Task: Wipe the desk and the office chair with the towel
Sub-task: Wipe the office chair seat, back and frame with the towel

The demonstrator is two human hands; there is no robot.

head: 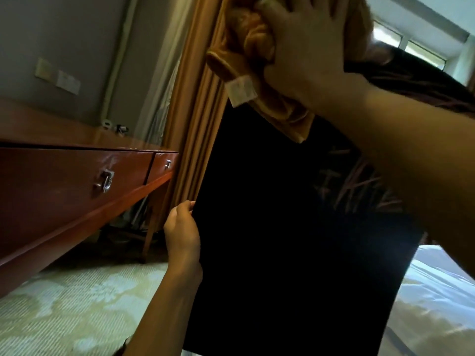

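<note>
The black back of the office chair (282, 240) fills the middle of the head view, tilted. My right hand (305, 47) presses a bunched tan towel (246, 50) with a white label against the chair's top edge, fingers spread over the cloth. My left hand (182, 232) grips the chair back's left edge lower down. The reddish wooden desk (64, 176) with two drawers and metal handles runs along the left wall, apart from the chair.
Tan curtains (195, 119) hang behind the chair next to a sheer white curtain. Small items (115, 127) sit at the desk's far end. Pale patterned carpet (77, 304) covers the floor. A window (411, 44) shows at top right.
</note>
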